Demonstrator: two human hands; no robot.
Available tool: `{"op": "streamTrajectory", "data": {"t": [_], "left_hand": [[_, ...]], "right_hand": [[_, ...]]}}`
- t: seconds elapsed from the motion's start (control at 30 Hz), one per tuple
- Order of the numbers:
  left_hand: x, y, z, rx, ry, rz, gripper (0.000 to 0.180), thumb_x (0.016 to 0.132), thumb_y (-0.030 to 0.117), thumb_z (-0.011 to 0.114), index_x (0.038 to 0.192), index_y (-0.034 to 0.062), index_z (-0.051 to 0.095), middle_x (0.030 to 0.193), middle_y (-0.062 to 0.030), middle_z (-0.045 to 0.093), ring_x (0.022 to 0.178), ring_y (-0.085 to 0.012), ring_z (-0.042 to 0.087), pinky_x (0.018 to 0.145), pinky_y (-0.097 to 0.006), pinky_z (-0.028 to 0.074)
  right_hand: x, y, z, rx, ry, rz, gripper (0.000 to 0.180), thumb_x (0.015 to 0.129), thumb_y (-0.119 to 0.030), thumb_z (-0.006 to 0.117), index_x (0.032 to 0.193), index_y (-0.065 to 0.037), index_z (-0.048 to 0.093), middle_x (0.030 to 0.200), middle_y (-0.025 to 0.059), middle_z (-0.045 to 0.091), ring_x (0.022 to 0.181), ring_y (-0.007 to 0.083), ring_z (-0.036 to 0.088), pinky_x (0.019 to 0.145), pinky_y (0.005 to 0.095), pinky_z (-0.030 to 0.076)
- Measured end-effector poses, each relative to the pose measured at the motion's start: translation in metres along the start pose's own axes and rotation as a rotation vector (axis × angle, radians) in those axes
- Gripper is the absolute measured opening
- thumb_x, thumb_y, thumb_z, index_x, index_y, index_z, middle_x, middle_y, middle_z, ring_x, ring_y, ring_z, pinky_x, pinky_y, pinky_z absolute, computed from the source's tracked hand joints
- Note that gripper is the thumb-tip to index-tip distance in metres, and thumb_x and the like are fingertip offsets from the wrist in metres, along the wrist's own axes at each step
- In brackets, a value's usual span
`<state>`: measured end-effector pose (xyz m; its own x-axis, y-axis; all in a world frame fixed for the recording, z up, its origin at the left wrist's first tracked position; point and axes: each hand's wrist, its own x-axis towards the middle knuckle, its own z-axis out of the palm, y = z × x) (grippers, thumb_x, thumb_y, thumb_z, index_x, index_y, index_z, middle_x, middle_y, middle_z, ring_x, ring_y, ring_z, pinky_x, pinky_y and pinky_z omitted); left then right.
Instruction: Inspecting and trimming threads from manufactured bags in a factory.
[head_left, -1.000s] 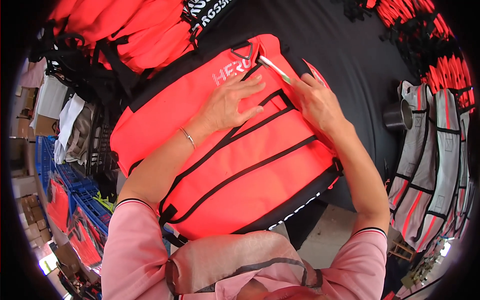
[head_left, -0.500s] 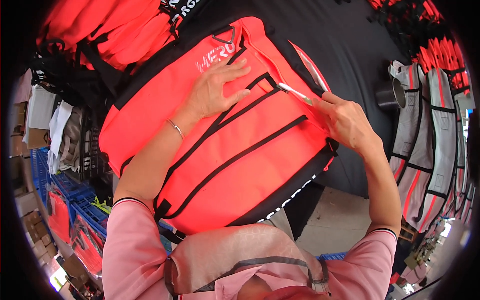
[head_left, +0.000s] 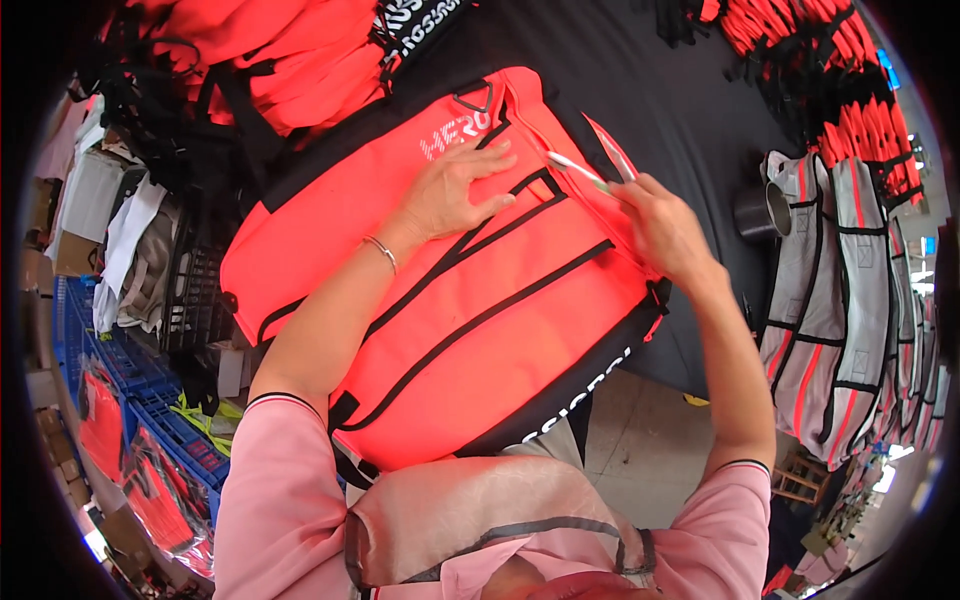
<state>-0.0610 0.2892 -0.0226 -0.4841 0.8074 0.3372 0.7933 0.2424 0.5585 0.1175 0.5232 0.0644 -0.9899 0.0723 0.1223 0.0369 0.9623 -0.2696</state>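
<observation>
— Orange, that vest (head_left: 470,300)?

— Bright orange with black straps, spread flat across the black desk (head_left: 660,90), its near edge hanging over toward the person.

— Where are the hands?

— The left hand (head_left: 455,190) lies open and flat on the vest's far part, fingers released, holding nothing. The right hand (head_left: 665,225) sits at the vest's right edge, its grip clenched around small snips (head_left: 590,172) whose blades point far-left, touching the fabric.

— Anything else about?

— More orange vests (head_left: 290,60) piled at the far left, grey vests (head_left: 850,290) hanging on the right, a dark cup (head_left: 765,210) near them, and blue crates (head_left: 130,380) on the floor at left.
</observation>
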Motion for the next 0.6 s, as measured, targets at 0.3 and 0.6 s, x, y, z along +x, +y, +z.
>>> {"op": "streamTrajectory", "data": {"t": [0.3, 0.6], "left_hand": [[0.002, -0.009, -0.001, -0.162, 0.266, -0.014, 0.027, 0.089, 0.021, 0.067, 0.112, 0.0062, 0.069, 0.122, -0.0093, 0.066, 0.116, -0.0288, 0.059, 0.101, -0.038, 0.045], [-0.009, -0.031, -0.091, 0.460, 0.523, 0.001, 0.031, 0.091, 0.016, 0.063, 0.121, 0.0053, 0.064, 0.120, -0.0118, 0.065, 0.110, -0.0304, 0.061, 0.098, -0.039, 0.045]], "right_hand": [[0.048, 0.002, 0.009, -0.014, -0.050, -0.039, 0.021, 0.089, -0.006, 0.053, 0.107, -0.006, 0.065, 0.103, 0.0116, 0.063, 0.094, 0.0361, 0.063, 0.079, 0.0451, 0.051], [-0.103, 0.069, -0.057, -0.018, 0.407, 0.492, 0.023, 0.086, -0.006, 0.062, 0.108, -0.003, 0.068, 0.099, 0.0190, 0.065, 0.095, 0.0388, 0.063, 0.083, 0.0460, 0.049]]}}
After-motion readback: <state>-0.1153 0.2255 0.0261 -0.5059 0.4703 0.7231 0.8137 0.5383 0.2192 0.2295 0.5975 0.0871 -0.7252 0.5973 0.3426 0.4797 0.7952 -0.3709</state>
